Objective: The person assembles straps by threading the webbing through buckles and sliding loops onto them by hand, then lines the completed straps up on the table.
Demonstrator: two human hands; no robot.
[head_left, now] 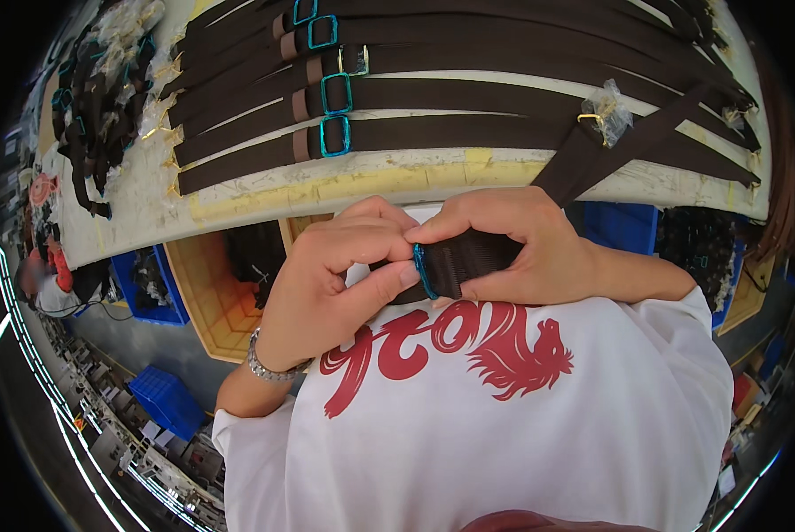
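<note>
At the far left of the frame a heap of finished dark straps (96, 97) lay piled on the white worktable (131, 222), out of the way of the hands. Below it, in the lower left, blue crates (162, 399) stood on the floor.

Left of centre, the left hand (326, 284) was curled tight, thumb and forefinger pinched on the teal buckle (422, 270), apparently to steady it against the chest. A metal watch (269, 365) sat on that wrist.

Just right of the buckle, the right hand (513, 244) gripped the brown webbing strap (468, 257), fingers closed over its top and thumb beneath, seemingly feeding it toward the buckle. The strap ran from there up and right onto the table edge, so its slack was supported.

Across the upper centre, a row of brown straps with teal buckles (335, 93) lay side by side, flat and parallel. At the upper right, a gold clip in a plastic bag (603, 111) rested on one strap.
</note>
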